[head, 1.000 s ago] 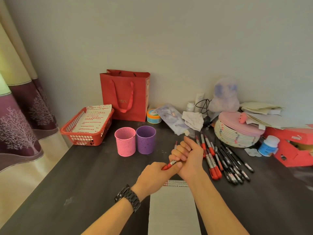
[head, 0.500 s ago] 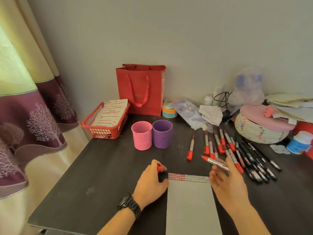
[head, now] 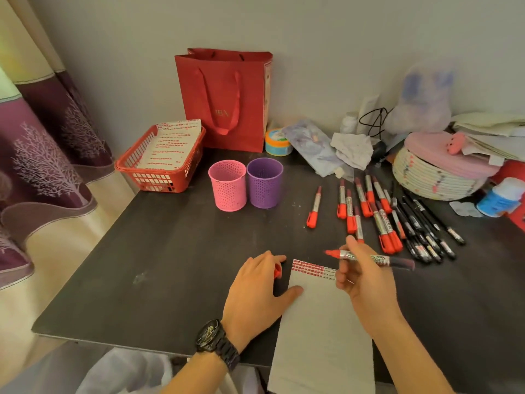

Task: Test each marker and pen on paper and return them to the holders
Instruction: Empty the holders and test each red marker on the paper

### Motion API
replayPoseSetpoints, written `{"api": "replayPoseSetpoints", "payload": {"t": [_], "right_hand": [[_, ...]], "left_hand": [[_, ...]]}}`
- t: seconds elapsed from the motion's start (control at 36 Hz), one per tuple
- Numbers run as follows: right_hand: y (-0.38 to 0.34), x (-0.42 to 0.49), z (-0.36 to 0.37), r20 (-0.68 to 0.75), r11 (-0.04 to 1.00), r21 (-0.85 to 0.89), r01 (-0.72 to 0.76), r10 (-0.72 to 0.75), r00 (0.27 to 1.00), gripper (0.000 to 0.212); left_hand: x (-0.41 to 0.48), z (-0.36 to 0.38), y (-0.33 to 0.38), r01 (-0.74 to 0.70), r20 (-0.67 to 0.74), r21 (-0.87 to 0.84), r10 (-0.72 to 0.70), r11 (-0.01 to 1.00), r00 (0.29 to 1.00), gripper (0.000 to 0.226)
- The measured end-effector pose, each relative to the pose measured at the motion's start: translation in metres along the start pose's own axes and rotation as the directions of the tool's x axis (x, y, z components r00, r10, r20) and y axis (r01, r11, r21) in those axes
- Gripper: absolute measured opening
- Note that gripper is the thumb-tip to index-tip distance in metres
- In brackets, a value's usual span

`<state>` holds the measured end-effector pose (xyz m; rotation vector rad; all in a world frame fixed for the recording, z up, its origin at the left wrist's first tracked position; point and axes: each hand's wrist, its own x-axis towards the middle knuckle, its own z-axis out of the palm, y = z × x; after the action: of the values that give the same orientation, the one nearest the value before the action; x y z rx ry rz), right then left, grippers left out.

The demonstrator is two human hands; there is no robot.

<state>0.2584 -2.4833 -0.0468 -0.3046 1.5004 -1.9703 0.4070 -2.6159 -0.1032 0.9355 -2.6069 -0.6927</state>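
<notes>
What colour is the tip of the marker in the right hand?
Red, seen clearly in the head view, on the marker held by the right hand.

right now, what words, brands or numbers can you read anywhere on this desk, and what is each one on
Nothing reads clearly.
red gift bag: faint gold letters on its front, too blurred to quote.
red marker held in the right hand: dark print on the barrel, blurred.
loose markers: barrel print too small.
sheet of paper: only red test strokes, no words.
</notes>
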Motion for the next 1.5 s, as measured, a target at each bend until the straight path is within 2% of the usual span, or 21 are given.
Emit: {"api": "replayPoseSetpoints", "payload": {"t": [0.11, 0.19, 0.36, 0.47, 0.5, 0.64, 0.69, 0.78, 0.92, 1.06, 1.22, 1.33, 1.5], "right_hand": [[0.009, 0.009, 0.024, -0.024, 0.988, -0.152, 0.003, -0.007, 1.0, 0.026], [0.018, 0.015, 0.034, -0.037, 0.982, -0.189, 0.008, -0.015, 0.999, 0.022], [0.033, 0.019, 0.029, 0.001, 0.94, -0.318, 0.125, -0.131, 0.991, 0.027], [0.039, 0.015, 0.027, 0.039, 0.883, -0.412, 0.227, -0.232, 0.972, 0.033], [0.04, 0.015, 0.027, 0.031, 0.876, -0.423, 0.231, -0.241, 0.97, 0.033], [0.045, 0.014, 0.028, -0.016, 0.863, -0.438, 0.252, -0.288, 0.958, 0.031], [0.047, 0.013, 0.029, -0.029, 0.861, -0.447, 0.244, -0.286, 0.958, 0.028], [0.046, 0.012, 0.029, -0.038, 0.878, -0.435, 0.2, -0.24, 0.97, 0.027], [0.033, 0.013, 0.024, 0.094, 0.9, -0.402, 0.169, -0.143, 0.985, 0.024], [0.03, 0.01, 0.017, 0.123, 0.85, -0.459, 0.257, -0.225, 0.966, 0.027], [0.045, 0.005, 0.011, 0.027, 0.806, -0.524, 0.276, -0.308, 0.951, 0.04], [0.05, 0.005, 0.011, 0.033, 0.769, -0.571, 0.286, -0.327, 0.944, 0.039], [0.049, 0.004, 0.013, 0.063, 0.732, -0.619, 0.284, -0.314, 0.947, 0.033]], "left_hand": [[-0.011, 0.005, 0.006, -0.021, -0.071, 0.014, 0.022, 1.0, 0.997, 0.065], [-0.019, 0.007, 0.012, -0.025, -0.082, 0.025, 0.027, 0.999, 0.996, 0.063], [-0.024, 0.009, 0.013, -0.045, -0.064, 0.043, 0.047, 0.998, 0.997, 0.06], [-0.021, 0.001, 0.004, -0.072, -0.085, -0.024, 0.069, 0.997, 0.994, 0.028], [-0.019, -0.002, 0.001, -0.074, -0.071, -0.028, 0.072, 0.997, 0.995, 0.026], [-0.017, -0.012, -0.002, -0.075, -0.036, -0.047, 0.073, 0.996, 0.997, 0.046], [-0.02, -0.009, 0.001, -0.111, -0.054, -0.021, 0.11, 0.994, 0.992, 0.042], [-0.024, -0.002, 0.003, -0.197, -0.068, 0.05, 0.2, 0.979, 0.977, 0.023], [-0.022, -0.002, 0.003, -0.194, -0.04, 0.033, 0.195, 0.981, 0.98, 0.023], [-0.023, -0.005, 0.004, -0.157, -0.012, 0.004, 0.157, 0.988, 0.988, 0.029], [-0.022, -0.009, 0.006, -0.143, 0.001, -0.016, 0.143, 0.99, 0.99, 0.043], [-0.022, -0.009, 0.007, -0.133, 0.005, -0.026, 0.133, 0.991, 0.991, 0.039], [-0.021, -0.01, 0.007, -0.129, 0.0, -0.063, 0.129, 0.99, 0.992, 0.047]]}}
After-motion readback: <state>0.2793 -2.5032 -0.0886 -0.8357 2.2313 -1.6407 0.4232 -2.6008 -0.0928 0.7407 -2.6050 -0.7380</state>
